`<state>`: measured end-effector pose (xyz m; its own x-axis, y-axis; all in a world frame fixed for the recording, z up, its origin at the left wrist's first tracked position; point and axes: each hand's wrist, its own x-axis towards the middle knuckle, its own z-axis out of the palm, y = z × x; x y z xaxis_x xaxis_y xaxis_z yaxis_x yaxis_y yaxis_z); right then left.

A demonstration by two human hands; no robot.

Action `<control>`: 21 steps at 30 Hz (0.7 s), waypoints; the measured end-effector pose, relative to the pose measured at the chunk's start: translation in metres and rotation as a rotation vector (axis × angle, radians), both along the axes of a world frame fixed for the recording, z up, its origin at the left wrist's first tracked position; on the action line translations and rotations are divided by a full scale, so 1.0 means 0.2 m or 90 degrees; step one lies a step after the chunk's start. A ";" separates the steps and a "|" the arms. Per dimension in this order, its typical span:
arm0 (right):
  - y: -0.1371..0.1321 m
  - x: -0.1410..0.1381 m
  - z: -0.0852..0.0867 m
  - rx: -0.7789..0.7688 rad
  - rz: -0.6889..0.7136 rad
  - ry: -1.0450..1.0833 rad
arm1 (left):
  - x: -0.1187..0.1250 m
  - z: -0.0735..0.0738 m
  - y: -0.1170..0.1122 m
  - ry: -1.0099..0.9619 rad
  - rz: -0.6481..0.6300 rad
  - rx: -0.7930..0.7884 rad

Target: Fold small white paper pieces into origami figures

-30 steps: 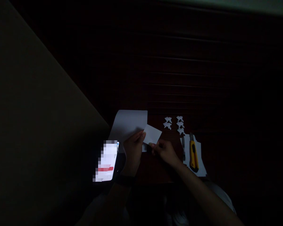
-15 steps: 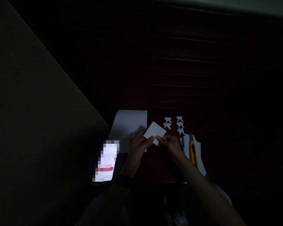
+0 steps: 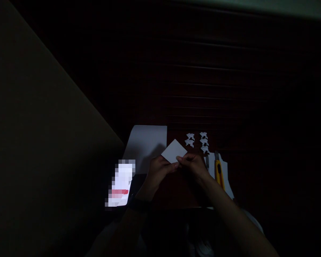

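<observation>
Item: small paper square (image 3: 173,150), white, centre of the frame slightly below the middle, held off the dark table (image 3: 176,194), one corner pointing up.
- Left hand (image 3: 159,170): thumb and fingers pinching the square's lower edge; the rest of the fingers curled. Dark wristband (image 3: 139,204) on that arm.
- Right hand (image 3: 194,165): fingertips pinching the same lower corner, touching the left hand's fingertips.
- Change over the last second: the square has turned from a slanted rectangle to a diamond. The right hand has come up from below to meet the left, so both grips now sit together at one corner. The paper looks flat, with no crease visible.

Surroundings:
- large white sheet (image 3: 146,142), just left of the square, flat.
- lit phone (image 3: 121,182), lower left of the hands.
- folded paper figures (image 3: 196,140), two short rows, right of the square.
- yellow utility knife (image 3: 218,172) on a paper offcut (image 3: 226,178), right, partly behind the forearm.
</observation>
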<state>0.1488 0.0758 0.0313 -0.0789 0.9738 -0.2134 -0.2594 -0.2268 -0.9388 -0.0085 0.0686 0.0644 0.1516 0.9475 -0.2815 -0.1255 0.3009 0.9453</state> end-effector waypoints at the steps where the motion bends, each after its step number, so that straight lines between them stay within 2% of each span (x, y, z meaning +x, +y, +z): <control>1: 0.00 0.00 0.00 0.003 0.012 0.006 | 0.00 -0.01 0.00 0.007 -0.005 0.006; 5: 0.02 0.05 0.01 0.025 0.038 -0.027 | -0.02 -0.04 0.02 0.069 -0.026 0.025; 10: 0.03 0.12 0.06 0.070 0.116 -0.113 | -0.05 -0.06 0.02 0.060 -0.098 0.056; 15: 0.01 0.13 0.08 0.068 0.164 -0.100 | -0.04 -0.06 0.00 0.014 -0.100 0.018; 21: 0.01 0.14 0.08 0.102 0.170 -0.135 | -0.04 -0.06 0.00 0.012 -0.096 0.015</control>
<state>0.1758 0.0775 0.0480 -0.3051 0.9472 -0.0981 -0.0074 -0.1054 -0.9944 -0.0156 0.0692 0.0532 0.2880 0.9209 -0.2628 -0.0630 0.2921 0.9543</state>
